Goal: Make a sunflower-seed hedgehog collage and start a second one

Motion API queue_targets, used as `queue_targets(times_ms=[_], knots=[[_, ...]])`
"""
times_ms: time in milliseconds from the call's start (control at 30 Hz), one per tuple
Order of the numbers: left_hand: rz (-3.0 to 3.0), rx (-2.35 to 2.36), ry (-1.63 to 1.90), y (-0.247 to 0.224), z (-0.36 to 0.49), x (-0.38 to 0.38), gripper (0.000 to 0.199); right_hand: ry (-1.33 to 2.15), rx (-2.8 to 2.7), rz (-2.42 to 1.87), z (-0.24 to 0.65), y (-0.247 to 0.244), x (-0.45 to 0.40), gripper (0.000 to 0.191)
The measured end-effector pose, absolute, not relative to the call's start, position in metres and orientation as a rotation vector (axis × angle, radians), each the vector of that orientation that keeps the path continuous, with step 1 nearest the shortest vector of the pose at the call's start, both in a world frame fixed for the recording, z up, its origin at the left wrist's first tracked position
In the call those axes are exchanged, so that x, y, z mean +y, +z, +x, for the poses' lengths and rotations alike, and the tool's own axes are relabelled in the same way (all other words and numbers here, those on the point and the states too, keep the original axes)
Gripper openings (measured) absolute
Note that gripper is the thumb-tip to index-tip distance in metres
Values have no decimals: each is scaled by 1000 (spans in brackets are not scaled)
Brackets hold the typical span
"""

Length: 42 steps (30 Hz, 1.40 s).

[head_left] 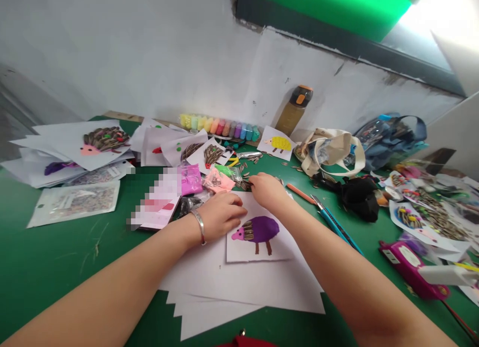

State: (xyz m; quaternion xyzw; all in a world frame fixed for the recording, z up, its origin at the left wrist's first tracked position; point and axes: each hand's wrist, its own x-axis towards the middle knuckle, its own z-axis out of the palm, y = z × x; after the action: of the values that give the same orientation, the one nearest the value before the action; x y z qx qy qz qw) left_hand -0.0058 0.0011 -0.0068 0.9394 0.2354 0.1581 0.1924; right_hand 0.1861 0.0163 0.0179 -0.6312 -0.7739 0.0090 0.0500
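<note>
A white card [239,250] lies on stacked white sheets [202,274]. On it is a purple clay hedgehog [266,229] with a pink head, brown legs and a few striped seeds behind the head. My left hand [220,217], with a silver bracelet, rests at the card's upper left edge, fingers stretched out. Beyond the card, my right hand [266,190] reaches to a small pile of sunflower seeds [244,181]. Its fingertips are bent down at the seeds; whether they hold one is hidden.
Clay packets [219,180] and a pink booklet [159,200] lie left of centre. An orange tool [300,193] and blue cutter [337,225] are at right. Farther back stand a bottle [294,107], clay tubes [220,127] and a cloth bag [329,152]; papers [41,142] pile at left.
</note>
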Motion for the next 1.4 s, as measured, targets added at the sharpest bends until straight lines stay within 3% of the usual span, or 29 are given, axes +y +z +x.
queue_targets(times_ms=[267,467,867,1033,1133,1233,1400], knots=[[2633,672,376,6,-5,-3,25,62,-2181,-1894,209,23,-10,23],[2661,671,422,5,-3,-5,22,293,-1946,-1713,226,26,-61,13],[2730,899,1038,12,-14,2,25,473,-1738,-1634,232,10,-74,16],[2759,1331,876,8,-14,0,28,457,-1791,-1628,231,11,-74,17],[2664,1597,665,3,-14,0,39,458,-1828,-1605,231,11,-74,18],[2651,1588,505,0,-13,2,45,445,-1857,-1582,230,10,-74,19],[2700,1400,469,4,-7,9,37,470,-1846,-1580,231,9,-74,19]])
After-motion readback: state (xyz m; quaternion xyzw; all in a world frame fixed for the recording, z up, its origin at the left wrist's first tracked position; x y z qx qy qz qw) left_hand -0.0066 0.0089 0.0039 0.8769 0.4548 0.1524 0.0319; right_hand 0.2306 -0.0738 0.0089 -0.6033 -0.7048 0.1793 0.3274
